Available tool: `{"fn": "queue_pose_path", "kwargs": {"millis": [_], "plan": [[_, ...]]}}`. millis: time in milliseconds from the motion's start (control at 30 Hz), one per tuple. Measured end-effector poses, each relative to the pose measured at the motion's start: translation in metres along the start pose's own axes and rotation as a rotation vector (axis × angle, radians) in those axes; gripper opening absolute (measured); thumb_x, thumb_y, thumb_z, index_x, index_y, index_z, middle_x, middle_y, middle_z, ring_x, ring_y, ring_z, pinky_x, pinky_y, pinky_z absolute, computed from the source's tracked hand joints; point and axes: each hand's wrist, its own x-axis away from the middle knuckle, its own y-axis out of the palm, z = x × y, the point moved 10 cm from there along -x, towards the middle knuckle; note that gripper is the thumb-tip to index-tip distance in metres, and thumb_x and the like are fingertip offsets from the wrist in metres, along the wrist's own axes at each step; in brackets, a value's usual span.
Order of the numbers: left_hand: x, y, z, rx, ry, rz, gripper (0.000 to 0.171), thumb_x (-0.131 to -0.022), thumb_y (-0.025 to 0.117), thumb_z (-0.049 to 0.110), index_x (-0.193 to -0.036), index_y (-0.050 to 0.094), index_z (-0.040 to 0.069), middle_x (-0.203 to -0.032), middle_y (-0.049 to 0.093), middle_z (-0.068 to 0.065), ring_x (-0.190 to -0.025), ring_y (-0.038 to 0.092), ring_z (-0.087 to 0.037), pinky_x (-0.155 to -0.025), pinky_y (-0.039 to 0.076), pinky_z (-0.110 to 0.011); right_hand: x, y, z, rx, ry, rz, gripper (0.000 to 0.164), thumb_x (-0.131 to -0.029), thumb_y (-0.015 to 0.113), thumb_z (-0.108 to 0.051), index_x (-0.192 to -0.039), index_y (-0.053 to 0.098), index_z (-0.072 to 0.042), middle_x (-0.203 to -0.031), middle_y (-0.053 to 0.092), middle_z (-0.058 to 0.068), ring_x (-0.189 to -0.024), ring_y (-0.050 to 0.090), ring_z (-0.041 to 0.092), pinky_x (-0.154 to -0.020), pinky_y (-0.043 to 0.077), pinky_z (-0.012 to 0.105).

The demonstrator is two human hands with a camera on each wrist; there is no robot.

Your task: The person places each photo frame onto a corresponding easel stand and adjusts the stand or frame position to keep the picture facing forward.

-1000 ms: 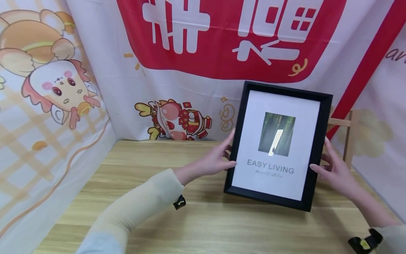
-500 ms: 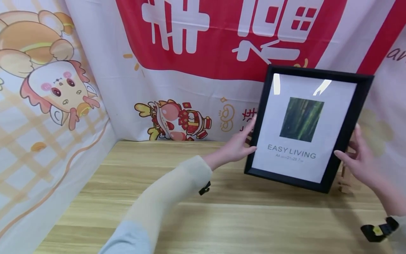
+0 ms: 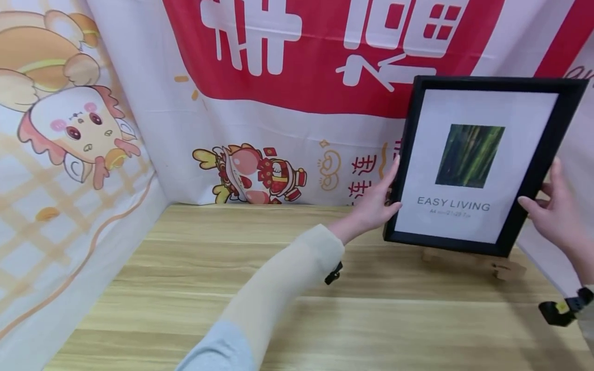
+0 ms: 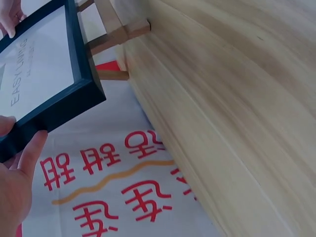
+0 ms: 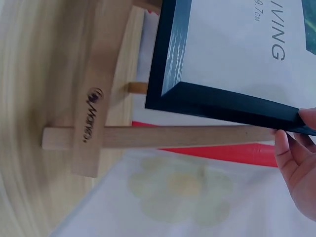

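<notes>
A black picture frame (image 3: 506, 221) with a white "EASY LIVING" insert and a small dark green picture is held upright, tilted slightly, at the right of the head view. My left hand (image 3: 373, 205) grips its left edge, thumb on the front and fingers at the side. On the opposite edge my right hand (image 3: 557, 211) grips the same way. Behind and below the frame stands a small wooden easel (image 5: 94, 98), mostly hidden in the head view. In both wrist views the frame's lower edge is apart from the easel's bottom bar (image 4: 118, 37).
The wood-grain table (image 3: 195, 278) spreads in front and to the left. A white cloth with red print (image 3: 287, 93) hangs along the back, and a cartoon-printed cloth (image 3: 69, 170) forms the left side.
Both hands have carried the picture frame up and to the right, turning it more upright. The easel's lower bar now shows beneath it.
</notes>
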Motion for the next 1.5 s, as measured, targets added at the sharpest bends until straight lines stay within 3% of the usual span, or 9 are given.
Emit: {"fn": "queue_pose_path", "kwargs": {"millis": [133, 267, 333, 467, 567, 667, 767, 1067, 1500], "plan": [[-0.006, 0.005, 0.002, -0.012, -0.011, 0.043, 0.105, -0.090, 0.067, 0.004, -0.154, -0.010, 0.038, -0.159, 0.015, 0.009, -0.092, 0.060, -0.009, -0.075, 0.049, -0.012, -0.011, -0.003, 0.007, 0.034, 0.089, 0.005, 0.087, -0.099, 0.038, 0.005, -0.151, -0.011, -0.046, -0.158, 0.013, 0.020, -0.133, 0.025, 0.054, -0.101, 0.043, 0.045], [-0.008, 0.014, 0.003, -0.028, -0.006, 0.084, 0.105, -0.090, 0.067, 0.004, -0.154, -0.010, 0.036, -0.159, 0.013, 0.010, -0.068, 0.055, -0.008, -0.075, 0.047, -0.010, -0.016, -0.005, 0.014, 0.021, 0.143, 0.003, 0.087, -0.100, 0.035, 0.003, -0.148, -0.012, -0.051, -0.155, 0.014, 0.029, -0.129, 0.026, 0.060, -0.092, 0.030, 0.073], [-0.008, 0.019, 0.003, -0.035, -0.008, 0.101, 0.105, -0.090, 0.067, 0.003, -0.154, -0.009, 0.035, -0.159, 0.012, 0.011, -0.083, 0.060, -0.007, -0.083, 0.046, -0.009, -0.015, -0.007, 0.020, 0.022, 0.164, 0.006, 0.086, -0.100, 0.035, 0.002, -0.147, -0.014, -0.052, -0.154, 0.014, 0.032, -0.127, 0.027, 0.062, -0.090, 0.030, 0.074], [-0.009, 0.028, 0.000, -0.075, -0.029, 0.122, 0.102, -0.091, 0.066, 0.005, -0.154, -0.008, 0.036, -0.158, 0.011, 0.014, -0.129, 0.044, -0.008, -0.100, 0.036, -0.013, -0.009, -0.012, 0.028, 0.039, 0.168, 0.040, 0.085, -0.099, 0.038, -0.001, -0.150, -0.014, -0.045, -0.149, 0.019, 0.038, -0.120, 0.033, 0.065, -0.080, 0.053, 0.023], [-0.011, 0.034, -0.001, -0.088, -0.023, 0.122, 0.100, -0.093, 0.064, 0.006, -0.155, -0.008, 0.036, -0.159, 0.012, 0.012, -0.137, 0.031, -0.007, -0.105, 0.029, -0.015, -0.002, -0.016, 0.032, 0.075, 0.182, 0.080, 0.083, -0.098, 0.039, -0.001, -0.153, -0.011, -0.040, -0.146, 0.025, 0.039, -0.114, 0.039, 0.066, -0.060, 0.035, 0.003], [-0.012, 0.041, -0.002, -0.084, -0.006, 0.117, 0.099, -0.093, 0.064, 0.006, -0.155, -0.008, 0.034, -0.159, 0.010, 0.012, -0.138, 0.029, -0.006, -0.107, 0.026, -0.015, 0.005, -0.018, 0.038, 0.073, 0.220, 0.116, 0.082, -0.099, 0.036, 0.001, -0.153, -0.009, -0.041, -0.150, 0.024, 0.033, -0.121, 0.038, 0.061, -0.087, 0.053, 0.033], [-0.014, 0.048, -0.003, -0.087, -0.004, 0.105, 0.098, -0.093, 0.063, 0.006, -0.155, -0.008, 0.032, -0.159, 0.008, 0.013, -0.139, 0.024, -0.003, -0.108, 0.022, -0.014, 0.009, -0.022, 0.044, 0.067, 0.240, 0.159, 0.082, -0.098, 0.035, 0.004, -0.153, -0.006, -0.042, -0.157, 0.017, 0.020, -0.134, 0.028, 0.052, -0.101, 0.032, 0.064], [-0.023, 0.067, -0.004, -0.107, -0.054, 0.057, 0.098, -0.094, 0.063, 0.011, -0.153, -0.010, 0.038, -0.158, 0.016, 0.012, -0.137, 0.028, -0.002, -0.107, 0.026, -0.015, 0.023, -0.034, 0.061, 0.132, 0.288, 0.235, 0.079, -0.099, 0.035, 0.006, -0.156, -0.008, -0.026, -0.162, 0.000, 0.006, -0.138, 0.020, 0.048, -0.108, 0.026, 0.059], [-0.030, 0.079, -0.008, -0.087, -0.076, 0.061, 0.098, -0.094, 0.063, 0.009, -0.153, -0.009, 0.039, -0.158, 0.012, 0.016, -0.137, 0.028, -0.002, -0.107, 0.026, -0.015, 0.024, -0.038, 0.074, 0.089, 0.274, 0.217, 0.081, -0.097, 0.039, 0.003, -0.156, -0.002, -0.034, -0.161, 0.009, 0.006, -0.139, 0.024, 0.040, -0.110, 0.033, 0.037]]}}
